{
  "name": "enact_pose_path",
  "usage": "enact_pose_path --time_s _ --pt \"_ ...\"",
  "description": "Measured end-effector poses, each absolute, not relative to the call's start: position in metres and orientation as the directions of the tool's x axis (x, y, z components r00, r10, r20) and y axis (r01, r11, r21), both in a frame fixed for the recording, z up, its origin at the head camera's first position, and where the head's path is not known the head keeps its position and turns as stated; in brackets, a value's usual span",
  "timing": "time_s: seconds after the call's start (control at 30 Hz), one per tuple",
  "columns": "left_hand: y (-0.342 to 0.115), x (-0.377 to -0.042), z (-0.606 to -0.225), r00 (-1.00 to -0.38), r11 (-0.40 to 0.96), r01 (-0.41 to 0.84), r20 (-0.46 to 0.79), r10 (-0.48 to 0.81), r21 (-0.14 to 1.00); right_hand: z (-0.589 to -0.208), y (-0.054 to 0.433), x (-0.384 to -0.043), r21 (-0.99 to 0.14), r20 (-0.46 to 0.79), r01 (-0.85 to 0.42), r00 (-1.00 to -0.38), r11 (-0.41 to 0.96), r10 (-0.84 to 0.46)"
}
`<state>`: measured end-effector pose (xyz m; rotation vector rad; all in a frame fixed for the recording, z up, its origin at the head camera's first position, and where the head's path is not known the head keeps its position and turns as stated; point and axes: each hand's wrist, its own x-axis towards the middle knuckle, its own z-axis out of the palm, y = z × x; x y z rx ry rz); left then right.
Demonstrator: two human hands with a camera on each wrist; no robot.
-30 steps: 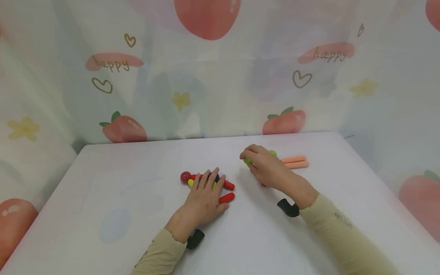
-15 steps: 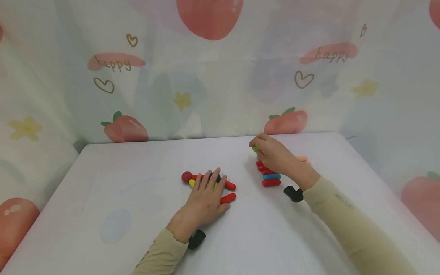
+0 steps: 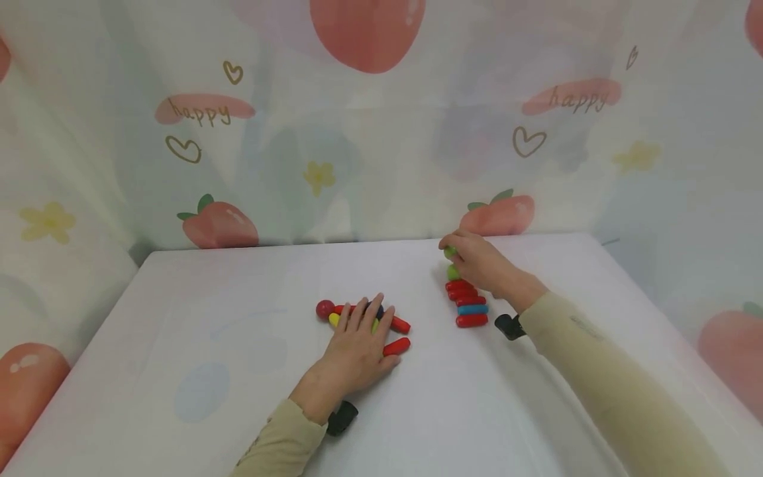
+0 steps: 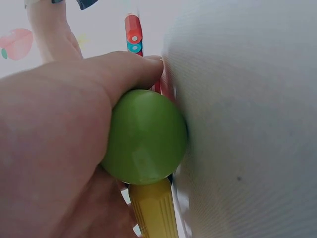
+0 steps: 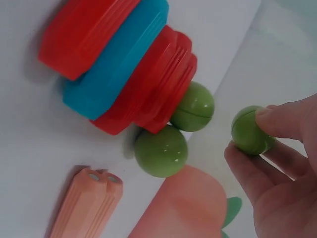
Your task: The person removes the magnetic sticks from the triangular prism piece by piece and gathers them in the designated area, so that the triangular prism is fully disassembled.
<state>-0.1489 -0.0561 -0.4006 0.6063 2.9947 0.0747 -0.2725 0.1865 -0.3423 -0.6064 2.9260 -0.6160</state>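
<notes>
My right hand [image 3: 484, 265] pinches a green ball [image 5: 250, 130] between thumb and fingertips at the far side of the table. Beside it, two more green balls [image 5: 161, 151] lie against the end of a row of red rods [image 3: 472, 320] with a blue rod [image 3: 473, 309] among them. My left hand [image 3: 354, 351] rests with spread, straight fingers over a group of pieces. Around it show a dark red ball [image 3: 325, 309], a yellow rod [image 4: 153, 208] and red rods [image 3: 397, 346]. In the left wrist view a green ball [image 4: 146, 139] sits beneath that hand, which partly hides the group.
Two salmon-coloured rods [image 5: 84, 203] lie side by side near the row, hidden behind the right arm in the head view. The white table [image 3: 250, 371] ends at a fruit-patterned cloth backdrop [image 3: 381, 146]. Black wrist cameras [image 3: 342, 419] hang under both wrists.
My right hand has moved right and toward the table's far edge with the green ball, uncovering the red and blue rods. My left hand has stayed over its group.
</notes>
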Motion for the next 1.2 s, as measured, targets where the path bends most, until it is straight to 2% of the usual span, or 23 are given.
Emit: enact_pose_path --time_s 0.33,0.6,0.93,1.2 --pt "-0.057 -0.148 -0.401 -0.919 0.92 0.387 -0.052 0.39 0.069 -0.349 0.19 -0.293 -0.442 -0.128 -0.232 -0.94 0.866 -0.317" --pt "-0.057 -0.149 -0.401 -0.919 0.919 0.388 -0.052 0.392 0.067 -0.351 0.191 -0.304 -0.416 -0.108 -0.264 -0.936 0.87 -0.336" --pt "-0.057 -0.149 -0.402 -0.92 0.923 0.381 -0.071 0.385 0.063 -0.356 0.188 -0.31 -0.409 -0.199 -0.171 -0.942 0.896 -0.27" --pt "-0.056 -0.149 -0.401 -0.922 0.924 0.376 -0.078 0.38 0.065 -0.361 0.188 -0.314 -0.385 -0.205 -0.187 -0.937 0.904 -0.281"
